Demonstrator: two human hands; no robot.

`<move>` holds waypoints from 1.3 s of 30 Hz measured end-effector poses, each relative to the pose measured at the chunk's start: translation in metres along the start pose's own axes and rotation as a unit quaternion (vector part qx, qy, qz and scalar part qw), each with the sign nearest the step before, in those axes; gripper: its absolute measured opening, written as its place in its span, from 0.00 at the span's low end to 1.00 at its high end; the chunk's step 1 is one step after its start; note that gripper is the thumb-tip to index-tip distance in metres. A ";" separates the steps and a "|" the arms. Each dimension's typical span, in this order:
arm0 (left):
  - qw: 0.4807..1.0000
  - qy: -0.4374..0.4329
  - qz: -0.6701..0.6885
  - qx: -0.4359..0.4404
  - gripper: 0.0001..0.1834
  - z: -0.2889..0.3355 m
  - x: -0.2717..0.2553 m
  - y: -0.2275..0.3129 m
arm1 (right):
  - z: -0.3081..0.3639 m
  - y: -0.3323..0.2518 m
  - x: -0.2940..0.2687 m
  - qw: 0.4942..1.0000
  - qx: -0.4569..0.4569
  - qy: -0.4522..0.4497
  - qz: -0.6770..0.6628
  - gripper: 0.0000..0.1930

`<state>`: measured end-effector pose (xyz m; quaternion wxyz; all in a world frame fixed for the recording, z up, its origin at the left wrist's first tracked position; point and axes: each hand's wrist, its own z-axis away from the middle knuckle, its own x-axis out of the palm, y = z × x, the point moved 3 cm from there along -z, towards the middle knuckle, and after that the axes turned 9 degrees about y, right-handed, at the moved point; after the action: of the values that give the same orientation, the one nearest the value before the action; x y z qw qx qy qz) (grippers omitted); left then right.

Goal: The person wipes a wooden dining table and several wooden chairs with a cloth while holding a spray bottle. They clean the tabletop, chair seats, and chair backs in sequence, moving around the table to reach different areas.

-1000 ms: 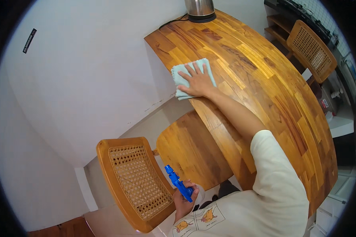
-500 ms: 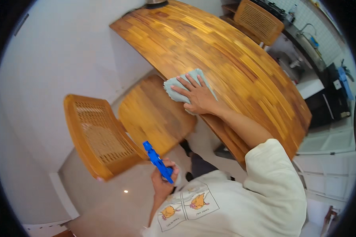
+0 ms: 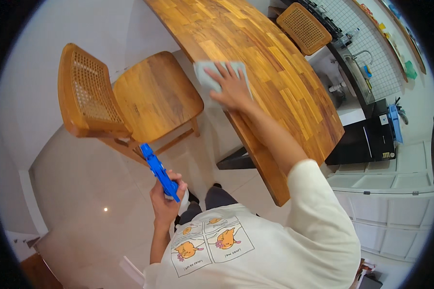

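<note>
My right hand (image 3: 234,90) lies with its fingers spread on a pale blue-green cloth (image 3: 205,76), somewhat blurred. The cloth covers part of the near edge of a wooden table (image 3: 260,62). Down by my body, my left hand (image 3: 164,200) is wrapped round the neck of a spray bottle. The blue trigger head (image 3: 158,169) of this bottle points up and to the left; a bit of its white body shows below, and the rest is hidden by my hand and shirt.
A wooden chair with a woven cane back (image 3: 94,91) stands left of the table. Another cane-backed chair (image 3: 304,29) is at the far side. Beyond it are a counter with a sink (image 3: 359,79) and a black cabinet (image 3: 361,142). A dark table leg (image 3: 236,160) shows under the near edge.
My view has shifted, so more of the near chair and the floor show. My right hand is still on the cloth at the table's edge. The left hand still grips the spray bottle.
</note>
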<state>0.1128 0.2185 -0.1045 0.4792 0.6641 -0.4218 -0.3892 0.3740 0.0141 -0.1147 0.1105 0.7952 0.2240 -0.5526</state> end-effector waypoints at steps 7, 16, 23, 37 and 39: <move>0.998 0.056 0.005 -0.043 0.10 0.054 0.027 0.016 | 0.021 -0.007 -0.003 1.000 -0.026 -0.006 0.007 0.35; 0.984 0.153 0.049 -0.075 0.10 0.125 0.115 0.037 | 0.280 0.003 -0.128 0.986 -0.131 -0.050 -0.090 0.35; 0.985 0.162 -0.035 -0.057 0.11 0.165 0.148 0.063 | 0.316 0.149 -0.136 0.999 -0.013 0.034 0.005 0.32; 0.971 0.196 -0.139 0.004 0.11 0.078 0.180 0.032 | 0.327 0.208 -0.150 0.992 -0.124 0.019 -0.032 0.29; 0.967 0.209 -0.145 0.021 0.12 0.068 0.192 0.027 | 0.329 0.270 -0.156 0.994 0.105 0.007 0.004 0.30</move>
<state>0.1105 0.0137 -0.1164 0.4808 0.7949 -0.2192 -0.2981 0.1849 -0.3978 -0.1092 0.0267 0.8072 0.1621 -0.5669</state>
